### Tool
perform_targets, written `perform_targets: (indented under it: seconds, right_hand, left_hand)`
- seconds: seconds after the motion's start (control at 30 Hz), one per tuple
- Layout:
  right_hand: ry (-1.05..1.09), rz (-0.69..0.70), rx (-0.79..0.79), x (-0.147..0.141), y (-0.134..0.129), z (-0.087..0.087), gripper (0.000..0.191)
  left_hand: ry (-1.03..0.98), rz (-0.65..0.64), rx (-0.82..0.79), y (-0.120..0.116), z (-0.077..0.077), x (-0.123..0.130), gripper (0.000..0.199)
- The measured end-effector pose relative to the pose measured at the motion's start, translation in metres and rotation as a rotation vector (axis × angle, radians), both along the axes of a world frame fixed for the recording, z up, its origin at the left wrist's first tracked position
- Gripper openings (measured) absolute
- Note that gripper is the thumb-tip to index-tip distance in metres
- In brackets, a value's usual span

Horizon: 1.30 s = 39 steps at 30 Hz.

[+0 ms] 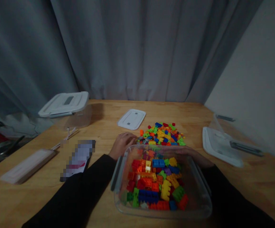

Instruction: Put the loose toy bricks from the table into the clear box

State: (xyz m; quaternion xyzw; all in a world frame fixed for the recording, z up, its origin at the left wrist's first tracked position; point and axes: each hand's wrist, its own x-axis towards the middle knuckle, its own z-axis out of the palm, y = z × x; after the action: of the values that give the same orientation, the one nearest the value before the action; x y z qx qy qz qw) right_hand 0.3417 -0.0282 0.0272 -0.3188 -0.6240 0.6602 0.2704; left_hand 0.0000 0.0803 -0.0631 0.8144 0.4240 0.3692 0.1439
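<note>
Framing one heap of loose toy bricks (162, 134), two bare hands reach past a clear tub (163, 214) on a wood table (184, 112). The open tub, front & ctr., holds addl. bricks (158, 163) in red, blue, yellow, green & orange; both lots overlap too much to count. L. hand (123, 144), fingers bent, is at the heap's L. edge; R. hand (189, 152) is behind the tub's far rim, partly seen thru plastic. Fingertips are obscured, so whether either hand grips a brick can't be told.

Also on the table: 1 loose white lid (132, 119) beyond the heap; 1 lidded box (79, 117) at far L.; 1 clear container (246, 134) at R., over a 2nd loose white lid (208, 142); 1 phone (80, 158), its screen pixelated; & 1 pale oblong item (28, 166) near a white cord (68, 136), type unclear. The R. container is blurred; 2 dark sleeves (87, 186) run off-frame at btm.

The table's far edge meets a gray curtain (137, 47); its L. edge slants past the oblong item, & its near edge is out of view. Bare wood lies btwn. the lidded box & loose white lid, and btwn. heap & R. container, which is near the wall (258, 69).
</note>
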Motion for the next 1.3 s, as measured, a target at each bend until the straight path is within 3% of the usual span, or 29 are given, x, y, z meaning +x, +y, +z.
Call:
perform_targets:
  seconds: [0.3, 0.73, 0.97, 1.3]
  right_hand:
    - [0.034, -0.006, -0.037, -0.004, -0.003, 0.001, 0.045]
    - [0.073, 0.017, -0.028, -0.006, -0.003, -0.002, 0.039]
    - [0.071, 0.037, -0.036, -0.003, -0.001, -0.002, 0.044]
    - [0.081, 0.053, -0.004, 0.004, 0.005, -0.016, 0.043]
  left_hand:
    - [0.243, 0.033, 0.120, 0.014, -0.008, 0.004, 0.038]
    - [0.424, 0.016, 0.201, 0.014, -0.019, 0.016, 0.040]
    - [0.497, 0.008, 0.201, 0.012, -0.015, 0.016, 0.039]
    - [0.506, 0.048, 0.196, 0.009, -0.009, 0.017, 0.043]
